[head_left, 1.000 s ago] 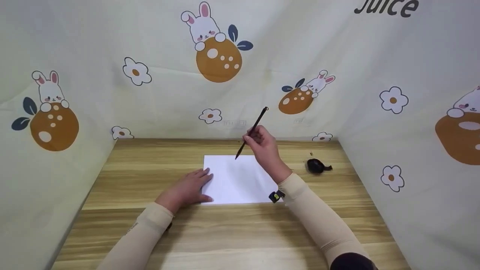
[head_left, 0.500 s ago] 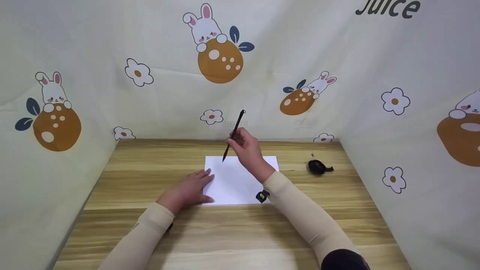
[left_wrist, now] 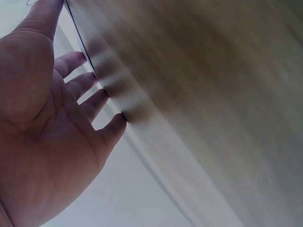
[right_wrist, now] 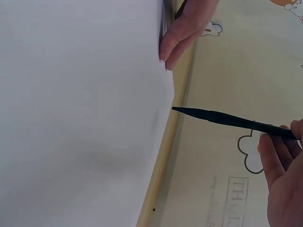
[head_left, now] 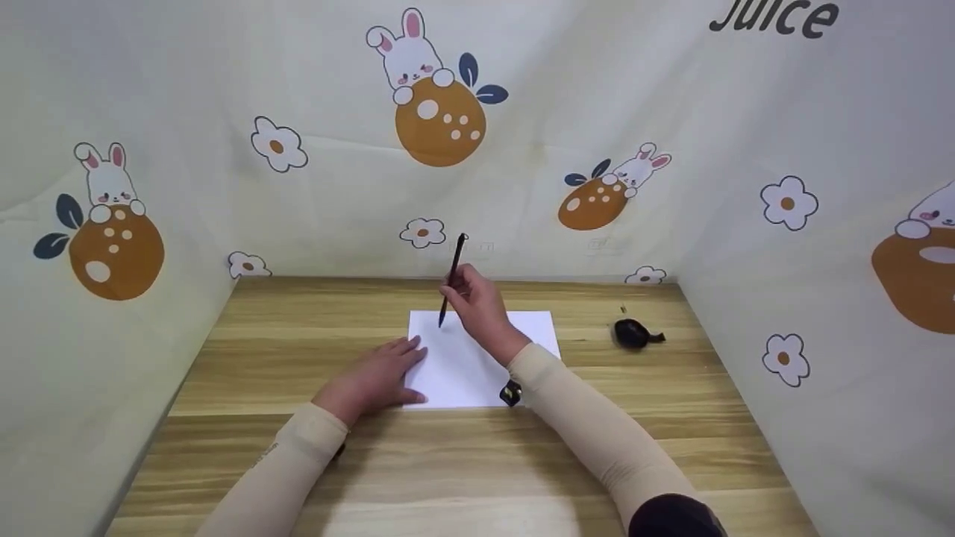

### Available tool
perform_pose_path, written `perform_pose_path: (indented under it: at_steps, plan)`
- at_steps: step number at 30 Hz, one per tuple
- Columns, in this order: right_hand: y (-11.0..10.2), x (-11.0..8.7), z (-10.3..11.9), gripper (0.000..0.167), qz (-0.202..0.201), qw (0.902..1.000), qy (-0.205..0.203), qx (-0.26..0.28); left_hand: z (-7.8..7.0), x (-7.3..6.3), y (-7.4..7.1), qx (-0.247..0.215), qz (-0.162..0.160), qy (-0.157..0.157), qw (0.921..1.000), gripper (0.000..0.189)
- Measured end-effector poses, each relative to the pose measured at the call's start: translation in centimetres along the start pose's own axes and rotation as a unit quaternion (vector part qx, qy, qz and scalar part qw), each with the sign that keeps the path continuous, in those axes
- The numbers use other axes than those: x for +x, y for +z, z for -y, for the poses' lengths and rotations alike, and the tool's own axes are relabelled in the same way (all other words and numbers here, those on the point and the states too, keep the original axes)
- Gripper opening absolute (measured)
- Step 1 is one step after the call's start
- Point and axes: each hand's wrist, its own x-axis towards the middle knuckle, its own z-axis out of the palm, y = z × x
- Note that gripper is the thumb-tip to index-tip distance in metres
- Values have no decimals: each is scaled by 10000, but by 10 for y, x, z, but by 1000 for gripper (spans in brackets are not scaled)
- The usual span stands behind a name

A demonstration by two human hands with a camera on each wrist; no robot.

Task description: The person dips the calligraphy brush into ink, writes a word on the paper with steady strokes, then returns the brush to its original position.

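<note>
A white sheet of paper (head_left: pixel 477 365) lies on the wooden table. My left hand (head_left: pixel 377 377) rests on its left edge, fingers spread, as the left wrist view also shows with the palm (left_wrist: pixel 52 137) and fingertips down at the edge. My right hand (head_left: pixel 481 302) pinches a dark calligraphy brush (head_left: pixel 454 261) between thumb and fingers. The brush slants with its loop end up and its tip down, close over the sheet's upper left part. In the right wrist view the pointed tip of the brush (right_wrist: pixel 213 116) appears near the paper's edge.
A black round dish-like thing with a short stub (head_left: pixel 631 333) sits on the table right of the paper, with a tiny bit of something (head_left: pixel 624 308) behind it. Printed cloth walls (head_left: pixel 336 201) enclose the table (head_left: pixel 298 321) at the back and both sides.
My right hand has carried the brush to the left across the top of the paper and lowered it a little. The left hand has stayed on the paper's left edge.
</note>
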Motion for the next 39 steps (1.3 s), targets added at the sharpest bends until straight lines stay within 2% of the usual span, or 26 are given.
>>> perform_pose_path:
  at_steps: [11,17,21,33,39]
  plan:
    - [7,0,-6,14,12,9995,83,-292,-2,-2,-2,-103,20,22,9999,92]
    - [9,-2,-9,13,96,9996,146,-232,-2,-3,-2,-186,-49,158,9997,91]
    - [10,-4,-9,13,151,9995,206,-208,-1,-2,-2,-147,-30,129,9998,91]
    - [14,-8,-8,14,328,9986,-30,-424,0,1,-1,-155,43,35,9999,91]
    - [15,-11,-7,14,447,9977,-92,-511,-1,0,0,-80,-34,115,9999,91]
